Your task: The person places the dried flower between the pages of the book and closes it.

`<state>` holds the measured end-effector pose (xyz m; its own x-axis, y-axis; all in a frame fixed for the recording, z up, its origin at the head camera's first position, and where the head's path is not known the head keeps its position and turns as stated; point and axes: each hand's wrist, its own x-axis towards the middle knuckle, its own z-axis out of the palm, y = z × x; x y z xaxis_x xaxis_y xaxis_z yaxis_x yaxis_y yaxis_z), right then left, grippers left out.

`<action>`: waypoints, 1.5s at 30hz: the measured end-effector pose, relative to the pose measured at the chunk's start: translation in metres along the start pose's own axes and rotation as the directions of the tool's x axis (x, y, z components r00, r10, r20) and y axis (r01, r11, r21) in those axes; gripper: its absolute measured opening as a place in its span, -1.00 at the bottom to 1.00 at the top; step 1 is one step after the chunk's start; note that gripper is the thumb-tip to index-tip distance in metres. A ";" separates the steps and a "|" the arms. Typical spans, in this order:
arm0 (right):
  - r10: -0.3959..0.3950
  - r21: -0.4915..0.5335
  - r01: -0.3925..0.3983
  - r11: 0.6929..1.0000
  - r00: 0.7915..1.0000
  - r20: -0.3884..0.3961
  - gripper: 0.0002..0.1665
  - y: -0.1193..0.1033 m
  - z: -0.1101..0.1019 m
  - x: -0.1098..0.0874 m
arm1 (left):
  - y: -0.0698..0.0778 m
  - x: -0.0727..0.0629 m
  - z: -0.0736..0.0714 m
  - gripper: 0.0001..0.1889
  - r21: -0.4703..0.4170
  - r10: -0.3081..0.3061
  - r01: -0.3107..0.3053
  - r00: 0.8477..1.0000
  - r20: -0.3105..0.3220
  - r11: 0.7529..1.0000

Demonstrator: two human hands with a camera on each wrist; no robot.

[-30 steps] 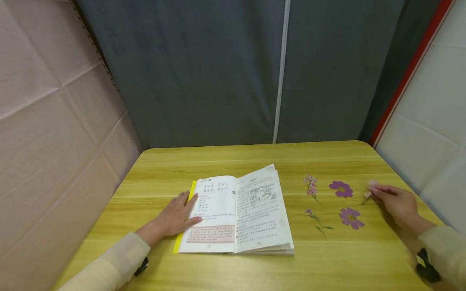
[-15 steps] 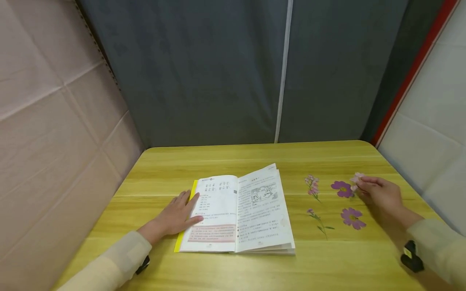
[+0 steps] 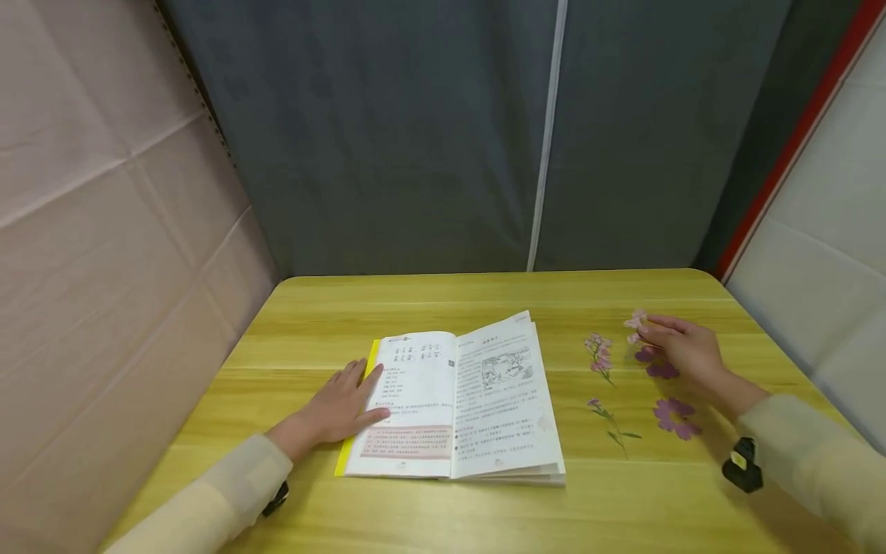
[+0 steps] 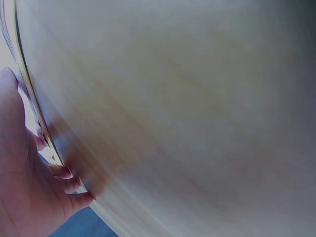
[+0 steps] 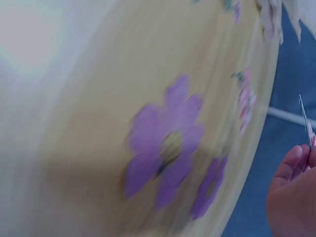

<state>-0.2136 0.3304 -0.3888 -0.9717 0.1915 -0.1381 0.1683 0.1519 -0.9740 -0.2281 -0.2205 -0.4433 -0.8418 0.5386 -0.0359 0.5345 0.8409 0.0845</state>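
An open printed book (image 3: 494, 408) lies on the wooden table. My left hand (image 3: 324, 412) rests over its left edge, thumb on the page and fingers stretched along the yellow cover edge. My right hand (image 3: 688, 354) pinches a pale pink flower sprig (image 3: 634, 317) between thumb and fingertips, raised above the table. In the right wrist view the thin stem (image 5: 302, 114) sticks up from the fingertips. Below that hand lie a purple flower (image 3: 654, 363), partly covered, and a second purple flower (image 3: 677, 418). Left of them are a pink sprig (image 3: 598, 354) and a leafy stem with a purple bloom (image 3: 612, 419).
A grey curtain (image 3: 415, 138) hangs behind the table (image 3: 388, 300). Pale cloth walls (image 3: 124, 308) stand on both sides, the right one with a red edge strip (image 3: 796, 146). The book's right-hand pages fan up slightly.
My right hand has carried the pale pink sprig leftward and up from the right of the purple flowers, now over the upper one. My left hand stays on the book.
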 end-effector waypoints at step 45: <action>0.008 -0.012 -0.004 1.000 0.951 0.310 -0.63 -0.065 0.177 -0.021 | 0.004 0.001 -0.002 -0.07 0.001 -0.022 0.022 0.998 0.050 1.000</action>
<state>-0.2330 0.1450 -0.3544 -0.9738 -0.1174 -0.1946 0.1745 0.1627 -0.9711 -0.2268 -0.2173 -0.4412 -0.8486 0.5217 -0.0876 0.5156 0.8528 0.0830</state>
